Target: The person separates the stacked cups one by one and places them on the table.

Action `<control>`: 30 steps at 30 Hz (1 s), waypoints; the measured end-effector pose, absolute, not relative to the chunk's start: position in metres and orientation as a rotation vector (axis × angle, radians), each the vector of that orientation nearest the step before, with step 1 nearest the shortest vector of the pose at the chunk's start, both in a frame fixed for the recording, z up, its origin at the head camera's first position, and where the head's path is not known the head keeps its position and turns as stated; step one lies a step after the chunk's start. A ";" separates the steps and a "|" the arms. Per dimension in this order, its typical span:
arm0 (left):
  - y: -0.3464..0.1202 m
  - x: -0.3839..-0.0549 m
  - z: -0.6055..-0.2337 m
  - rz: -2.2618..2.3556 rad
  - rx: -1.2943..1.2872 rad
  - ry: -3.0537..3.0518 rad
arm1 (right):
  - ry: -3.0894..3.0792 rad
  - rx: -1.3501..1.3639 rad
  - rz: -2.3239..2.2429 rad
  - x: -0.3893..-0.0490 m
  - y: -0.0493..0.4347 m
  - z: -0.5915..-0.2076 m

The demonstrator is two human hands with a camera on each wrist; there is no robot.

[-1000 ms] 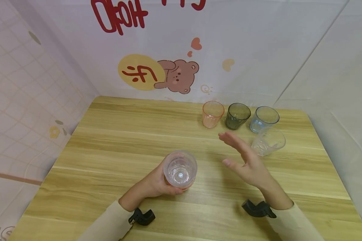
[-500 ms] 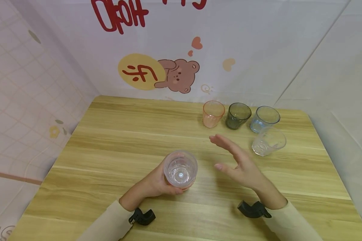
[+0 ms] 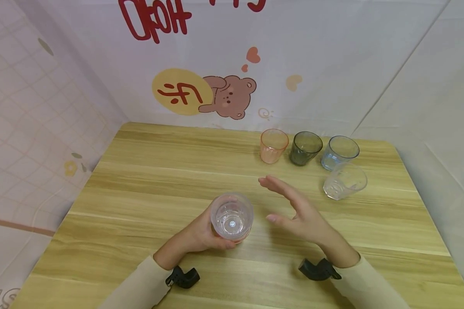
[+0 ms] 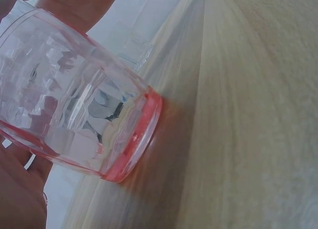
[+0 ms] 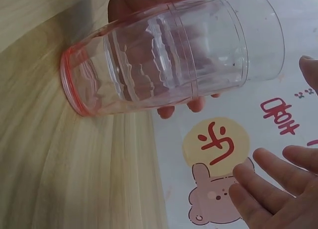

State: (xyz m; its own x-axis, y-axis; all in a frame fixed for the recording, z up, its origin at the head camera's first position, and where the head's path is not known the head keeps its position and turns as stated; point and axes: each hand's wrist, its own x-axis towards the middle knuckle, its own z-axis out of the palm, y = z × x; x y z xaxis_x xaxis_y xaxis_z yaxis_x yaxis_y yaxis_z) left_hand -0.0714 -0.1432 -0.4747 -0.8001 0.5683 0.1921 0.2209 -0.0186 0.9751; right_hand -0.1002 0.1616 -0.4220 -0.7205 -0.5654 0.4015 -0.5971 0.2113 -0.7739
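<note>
Near the middle of the table, my left hand (image 3: 205,231) grips a nested stack of clear plastic cups (image 3: 232,216), mouths up. The bottom cup of the stack (image 5: 82,85) is pink-tinted, and in the right wrist view a clear cup (image 5: 266,35) sticks out above it. Seen from the left wrist, the pink base (image 4: 134,144) stands close over the wood. My right hand (image 3: 297,214) is held to the right of the stack, apart from it, with fingers extended and thumb spread. Its fingers (image 5: 268,182) show with nothing between them.
Along the back right stand a pink cup (image 3: 272,148), a dark grey cup (image 3: 304,150) and a blue cup (image 3: 338,154). A clear cup (image 3: 342,184) sits just in front of the blue one. Behind the wooden table (image 3: 170,171) hangs a white printed cloth (image 3: 313,56).
My right hand has moved left, from near the clear cup toward the stack, fingers still extended. My left hand and the stack have stayed in place.
</note>
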 end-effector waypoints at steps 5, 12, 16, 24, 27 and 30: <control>-0.143 -0.071 -0.473 1.888 0.806 2.005 | -2.405 1.193 1.583 -0.100 0.157 -0.422; -0.143 -0.071 -0.473 1.888 0.792 1.990 | -2.376 1.275 1.592 -0.098 0.148 -0.421; -0.143 -0.071 -0.473 1.892 0.826 1.973 | -2.387 1.295 1.589 -0.096 0.144 -0.421; -0.143 -0.074 -0.475 1.914 0.922 1.939 | -2.405 1.307 1.615 -0.095 0.137 -0.420; -0.143 -0.074 -0.475 1.918 0.937 1.931 | -2.414 1.312 1.620 -0.094 0.134 -0.420; -0.143 -0.074 -0.475 1.914 0.935 1.931 | -2.425 1.315 1.626 -0.093 0.131 -0.419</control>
State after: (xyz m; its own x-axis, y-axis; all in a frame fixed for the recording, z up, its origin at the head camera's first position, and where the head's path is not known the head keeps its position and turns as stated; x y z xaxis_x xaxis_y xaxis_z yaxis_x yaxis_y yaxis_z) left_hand -0.0738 -0.1430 -0.4747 -0.7571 0.6040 0.2488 0.2541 -0.0785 0.9640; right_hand -0.0930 0.1310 -0.4188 -0.6611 -0.6520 0.3711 -0.5909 0.1477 -0.7931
